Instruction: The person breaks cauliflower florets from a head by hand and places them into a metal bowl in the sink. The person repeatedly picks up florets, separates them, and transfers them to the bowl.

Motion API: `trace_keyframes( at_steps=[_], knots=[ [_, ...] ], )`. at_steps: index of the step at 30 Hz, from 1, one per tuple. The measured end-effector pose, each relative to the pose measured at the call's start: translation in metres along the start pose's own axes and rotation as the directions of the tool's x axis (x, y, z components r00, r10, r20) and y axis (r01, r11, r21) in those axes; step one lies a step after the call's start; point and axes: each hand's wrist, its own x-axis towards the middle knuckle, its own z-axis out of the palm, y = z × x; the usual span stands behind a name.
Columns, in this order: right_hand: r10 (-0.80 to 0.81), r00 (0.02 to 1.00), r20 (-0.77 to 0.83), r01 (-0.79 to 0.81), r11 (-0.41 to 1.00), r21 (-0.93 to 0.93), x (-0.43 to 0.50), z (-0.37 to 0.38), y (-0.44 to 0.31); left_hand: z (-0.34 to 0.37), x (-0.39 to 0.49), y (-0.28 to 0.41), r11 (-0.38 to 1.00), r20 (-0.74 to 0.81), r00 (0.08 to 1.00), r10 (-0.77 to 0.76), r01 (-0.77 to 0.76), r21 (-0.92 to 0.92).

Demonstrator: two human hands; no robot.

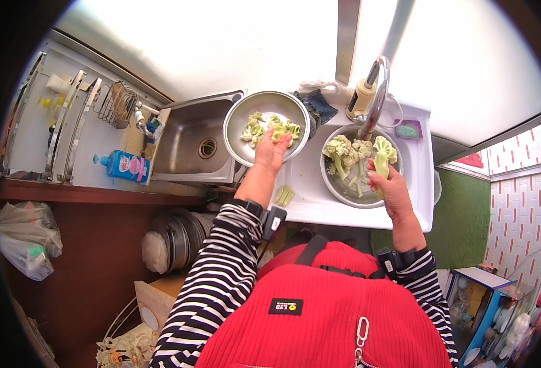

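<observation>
My right hand [393,186] grips the stalk of a cauliflower piece [382,154] over the right side of a metal basin [363,202]. Larger cauliflower pieces [339,152] and loose stem bits [357,180] lie in this basin, below the faucet. To the left, my left hand [272,152] reaches over the near rim of a stainless steel bowl [233,122]. Its fingertips meet the small cauliflower florets [253,129] there; whether they pinch one cannot be made out. Some cut stem pieces [284,195] rest on the white sink ledge by my left wrist.
The curved chrome faucet [381,92] rises behind the basin in the white sink [422,184]. A soap dish [408,129] sits at its right. Further left are a steel sink [183,138], a blue detergent bottle [126,165] and a wire rack [116,103]. A dark cloth [321,106] hangs behind the bowl.
</observation>
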Motion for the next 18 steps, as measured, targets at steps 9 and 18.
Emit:
trace_keyframes(
  at_steps=[9,18],
  knots=[
    [0.121,0.993,-0.006,-0.119,0.967,-0.225,0.002,-0.005,0.002,0.031,-0.074,-0.068,0.851,0.293,0.883,-0.367,0.192,0.488],
    [0.063,0.983,0.172,0.008,0.923,-0.385,-0.018,-0.018,-0.008,0.098,-0.109,-0.084,0.833,0.5,0.746,-0.44,0.131,0.537]
  ],
)
